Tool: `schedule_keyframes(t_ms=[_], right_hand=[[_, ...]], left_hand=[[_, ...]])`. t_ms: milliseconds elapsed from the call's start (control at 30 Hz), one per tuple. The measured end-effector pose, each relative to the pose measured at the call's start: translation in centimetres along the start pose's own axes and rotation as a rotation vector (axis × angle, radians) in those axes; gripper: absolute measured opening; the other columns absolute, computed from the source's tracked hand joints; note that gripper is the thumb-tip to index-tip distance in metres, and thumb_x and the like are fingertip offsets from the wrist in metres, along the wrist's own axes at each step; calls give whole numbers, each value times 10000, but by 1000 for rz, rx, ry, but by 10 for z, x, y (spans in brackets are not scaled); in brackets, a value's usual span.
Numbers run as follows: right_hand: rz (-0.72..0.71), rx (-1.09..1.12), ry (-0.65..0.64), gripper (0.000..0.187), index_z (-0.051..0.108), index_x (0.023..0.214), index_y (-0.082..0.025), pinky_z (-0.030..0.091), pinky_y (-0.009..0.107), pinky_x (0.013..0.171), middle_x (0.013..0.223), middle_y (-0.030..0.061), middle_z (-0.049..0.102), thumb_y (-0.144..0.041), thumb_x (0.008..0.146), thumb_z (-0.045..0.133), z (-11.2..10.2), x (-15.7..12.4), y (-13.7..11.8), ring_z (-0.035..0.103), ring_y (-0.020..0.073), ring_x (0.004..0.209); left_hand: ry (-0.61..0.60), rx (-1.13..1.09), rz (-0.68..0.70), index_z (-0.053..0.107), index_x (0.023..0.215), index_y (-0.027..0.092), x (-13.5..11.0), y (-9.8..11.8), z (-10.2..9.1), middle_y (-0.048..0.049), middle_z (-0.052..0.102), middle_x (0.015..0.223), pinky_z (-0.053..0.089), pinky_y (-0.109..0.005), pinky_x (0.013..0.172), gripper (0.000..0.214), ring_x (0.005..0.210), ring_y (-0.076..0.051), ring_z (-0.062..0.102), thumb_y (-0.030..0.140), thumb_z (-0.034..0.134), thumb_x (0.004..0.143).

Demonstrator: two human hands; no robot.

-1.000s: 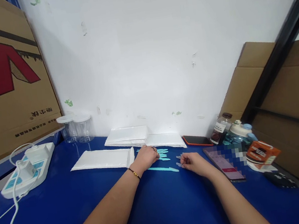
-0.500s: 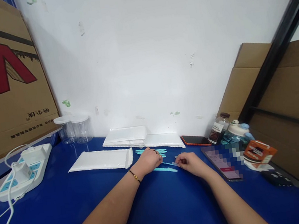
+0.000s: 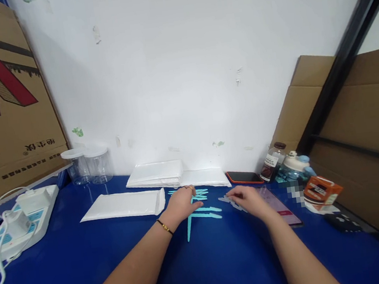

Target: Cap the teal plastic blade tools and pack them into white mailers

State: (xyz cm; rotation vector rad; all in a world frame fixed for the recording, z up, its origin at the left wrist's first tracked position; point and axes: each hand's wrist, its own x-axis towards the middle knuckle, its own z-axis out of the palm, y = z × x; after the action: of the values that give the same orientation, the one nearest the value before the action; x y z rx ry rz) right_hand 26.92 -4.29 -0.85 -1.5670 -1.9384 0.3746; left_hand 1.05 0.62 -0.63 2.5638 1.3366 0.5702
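Note:
On the blue table [image 3: 87, 267] lie several thin turquoise plastic sticks [image 3: 204, 212]. My left hand [image 3: 180, 204] rests over them, fingers pinched on one stick [image 3: 189, 228] that points toward me. Another small heap of turquoise sticks [image 3: 201, 192] lies just beyond that hand. To the right, my right hand [image 3: 247, 198] has its fingers closed on a small pale, clear plastic piece [image 3: 225, 199]. A flat white padded envelope [image 3: 123, 205] lies left of my left hand.
A stack of white envelopes [image 3: 176, 174] sits by the wall. Two clear lidded jars [image 3: 88, 165] and a white power strip [image 3: 17, 216] stand at left. At right are two phones [image 3: 245, 177], a bottle [image 3: 272, 163], a water flask [image 3: 292, 168], an orange box [image 3: 321, 190] and cardboard.
My left hand has drawn one turquoise stick out of the heap so that it now points toward me. My right hand shifted slightly right with the clear piece.

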Motion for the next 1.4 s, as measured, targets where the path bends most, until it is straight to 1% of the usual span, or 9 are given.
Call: schedule_keyframes(t_ms=[67,167,333,467,700,833,1000,1167,1400], right_hand=[[101,-58,61,200,709,824,-190,448,260,672,829,46,712,-259,762,532,-15,-2,8,631,191,756],[170,-135,-23,142,699,722,-187,412,243,578,699,34,694,-234,718,565,-24,-5,13,614,175,642],[164,-192,-110,54,677,671,-180,380,229,546,675,33,659,-192,647,630,-5,-3,16,584,164,621],[168,-92,-164,65,652,695,-178,391,219,548,677,20,635,-158,644,616,7,-1,22,569,153,625],[96,-15,-167,45,609,687,-181,362,211,534,652,-11,602,-142,665,603,8,-2,16,517,129,599],[-7,140,-8,75,605,787,-179,396,219,574,703,-5,603,-243,764,573,8,0,-2,520,125,628],[-192,227,110,154,628,824,-193,446,260,655,798,35,616,-321,828,542,8,-1,-29,562,154,718],[-304,211,125,145,646,809,-210,454,285,730,846,47,615,-274,851,523,7,-4,-40,578,171,802],[-317,237,75,135,670,813,-216,472,278,718,863,50,624,-276,836,551,15,-3,-41,589,170,809]], left_hand=[[-32,27,-122,599,849,191,-2,-3,-5,-43,644,829,392,-257,616,375,774,-202,601,532,613,694],[-104,55,-159,592,739,193,-4,-3,-4,-37,640,769,372,-251,568,347,722,-198,599,526,633,653],[-138,45,-122,610,711,197,-4,0,1,-28,652,772,364,-236,559,94,705,-170,593,282,577,693],[-135,16,-108,630,784,202,-3,-1,2,-25,659,819,372,-224,566,144,724,-162,593,194,549,666],[-127,-24,-45,627,741,206,-2,-3,2,-11,653,749,360,-228,562,157,693,-162,586,137,522,647],[-117,-298,-70,612,907,192,2,-7,0,-18,639,735,377,-223,578,201,668,-147,589,227,468,771],[-324,-690,-96,580,985,154,3,-3,-5,20,554,631,379,-218,562,319,558,-113,533,393,497,789],[-390,-917,-101,596,879,134,0,7,-11,2,533,758,364,-219,543,396,528,-63,417,493,586,712],[-453,-946,-30,596,859,132,0,9,-11,35,469,667,334,-208,534,378,522,-59,406,484,595,722]])
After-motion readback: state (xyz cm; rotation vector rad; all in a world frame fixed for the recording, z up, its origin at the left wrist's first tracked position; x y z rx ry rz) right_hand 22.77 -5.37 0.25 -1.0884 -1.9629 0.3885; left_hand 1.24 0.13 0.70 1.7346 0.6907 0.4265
